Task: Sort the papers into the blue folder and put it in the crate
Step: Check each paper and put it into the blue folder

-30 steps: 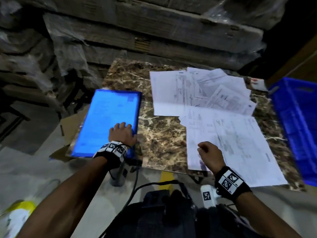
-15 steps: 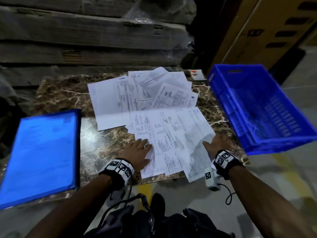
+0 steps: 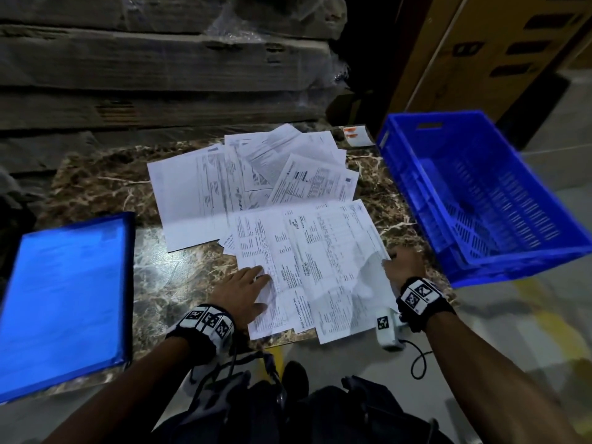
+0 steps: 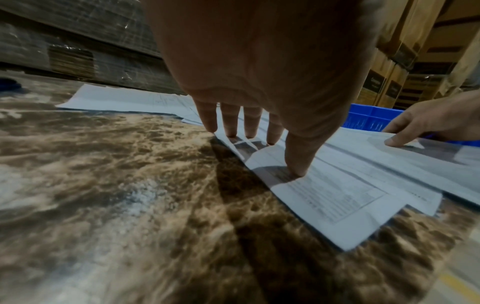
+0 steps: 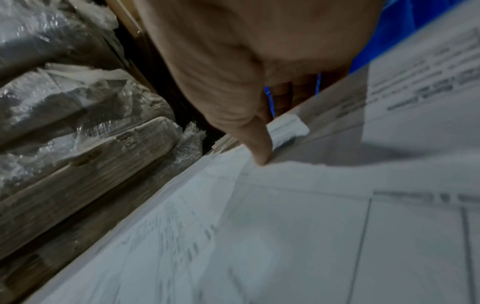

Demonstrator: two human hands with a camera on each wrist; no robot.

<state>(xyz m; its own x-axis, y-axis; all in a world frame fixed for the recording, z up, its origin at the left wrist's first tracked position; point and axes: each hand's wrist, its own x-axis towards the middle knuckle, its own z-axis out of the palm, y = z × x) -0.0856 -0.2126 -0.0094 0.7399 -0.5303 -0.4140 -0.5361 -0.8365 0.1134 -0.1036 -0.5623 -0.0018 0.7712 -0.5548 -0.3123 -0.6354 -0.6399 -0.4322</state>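
Several printed papers [image 3: 256,187] lie scattered and overlapping on the marble table [image 3: 96,184]. The blue folder [image 3: 64,299] lies shut at the table's left end. The blue crate [image 3: 480,200] stands empty off the right end. My left hand [image 3: 261,288] presses flat with straight fingers [image 4: 249,129] on the left edge of the near sheets [image 3: 320,261]. My right hand [image 3: 389,262] pinches the right edge of the top near sheet [image 5: 285,226]. Its thumb [image 5: 262,156] is on top, its fingers are below, and that edge is lifted a little.
Plastic-wrapped flat cartons [image 3: 160,59] are stacked behind the table. Tall brown boxes [image 3: 496,43] stand behind the crate. A small white label with orange marks [image 3: 357,136] lies at the table's far right corner. Floor with yellow marking [image 3: 544,315] is to the right.
My left hand left the blue folder and moved right onto the near papers. My right hand shifted to the sheets' right edge and raised it. The view swung right towards the crate.
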